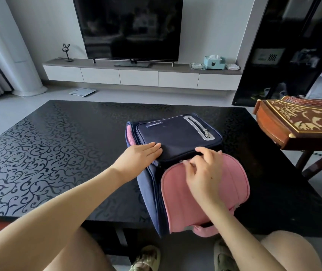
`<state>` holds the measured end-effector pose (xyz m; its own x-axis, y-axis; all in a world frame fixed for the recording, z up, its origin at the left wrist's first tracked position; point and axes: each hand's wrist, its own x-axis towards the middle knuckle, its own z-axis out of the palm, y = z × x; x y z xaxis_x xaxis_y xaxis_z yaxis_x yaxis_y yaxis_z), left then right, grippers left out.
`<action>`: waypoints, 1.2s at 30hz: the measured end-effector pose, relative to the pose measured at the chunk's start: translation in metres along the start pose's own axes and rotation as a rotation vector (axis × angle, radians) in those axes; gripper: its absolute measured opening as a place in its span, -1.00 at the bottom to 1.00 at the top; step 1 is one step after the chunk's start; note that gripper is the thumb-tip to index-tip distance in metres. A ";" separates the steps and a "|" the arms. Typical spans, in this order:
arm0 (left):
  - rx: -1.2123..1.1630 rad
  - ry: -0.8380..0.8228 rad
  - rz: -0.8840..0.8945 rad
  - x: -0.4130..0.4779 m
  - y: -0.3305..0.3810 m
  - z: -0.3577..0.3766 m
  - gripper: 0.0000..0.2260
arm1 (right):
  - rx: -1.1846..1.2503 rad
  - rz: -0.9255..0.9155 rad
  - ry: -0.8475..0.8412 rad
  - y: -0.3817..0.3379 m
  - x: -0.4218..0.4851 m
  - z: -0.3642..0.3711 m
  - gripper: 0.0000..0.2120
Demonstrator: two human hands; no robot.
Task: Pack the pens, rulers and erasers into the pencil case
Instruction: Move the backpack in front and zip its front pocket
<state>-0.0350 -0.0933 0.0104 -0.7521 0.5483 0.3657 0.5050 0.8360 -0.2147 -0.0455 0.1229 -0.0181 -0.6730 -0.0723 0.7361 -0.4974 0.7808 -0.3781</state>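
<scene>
Worktop: black rectangular worktop [58, 143] with a glossy scrolling vine pattern, seen from above and in front.
Task object: navy and pink fabric school bag [152, 192] lying flat on the right half of the worktop, its pink carry handle at the near edge.
Bag, far part: navy front pocket [175, 137] facing up, with a curved grey zip [201, 128] along its right side, the slider at the near end.
Bag, near part: rounded pink flap [175, 192] meeting the pocket at a seam.
Left hand: left hand [140, 155] laid flat, fingers straight and together, pressing on the near left corner of the navy pocket.
Right hand: right hand [203, 173] resting on the pink flap, fingers curled, thumb and fingertips pinching a small metallic zip pull [190, 162] at the seam.
Pens, rulers, erasers, pencil case: cannot tell where they are from this view.
Background: large dark television [130, 26] on a low white wall cabinet [136, 77]; pale blue tissue box [214, 62] to its right.
Right margin: carved red-brown wooden zither [301, 122] on a stand beside the worktop.
</scene>
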 end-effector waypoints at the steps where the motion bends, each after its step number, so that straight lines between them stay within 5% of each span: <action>1: -0.023 0.016 0.006 -0.002 0.000 0.002 -0.40 | -0.005 0.025 0.022 0.012 0.005 -0.001 -0.82; 6: -0.084 0.032 0.014 -0.012 -0.005 0.012 -0.50 | -0.117 0.351 0.053 0.097 0.039 -0.001 -0.83; 15: -0.033 0.075 0.074 0.001 -0.003 0.030 -0.55 | -0.119 0.688 -0.341 0.134 0.107 0.029 -0.70; 22: 0.077 0.156 0.132 0.019 -0.003 0.021 -0.81 | -0.155 0.511 -0.167 0.094 0.029 -0.022 -0.54; 28: 0.113 -0.038 0.058 0.072 0.029 -0.003 -0.66 | -0.160 0.329 -0.192 0.037 -0.050 -0.057 -0.24; 33: 0.161 -0.250 -0.097 0.123 0.075 -0.023 -0.82 | -0.422 0.277 -0.370 0.046 -0.045 -0.059 -0.35; 36: 0.144 -0.253 -0.128 0.137 0.088 -0.026 -0.86 | -0.492 0.233 -0.273 0.065 -0.025 -0.066 -0.50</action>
<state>-0.0826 0.0543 0.0657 -0.8964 0.4114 0.1649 0.3476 0.8834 -0.3143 -0.0244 0.2164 -0.0242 -0.8821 0.0293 0.4702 -0.0527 0.9857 -0.1603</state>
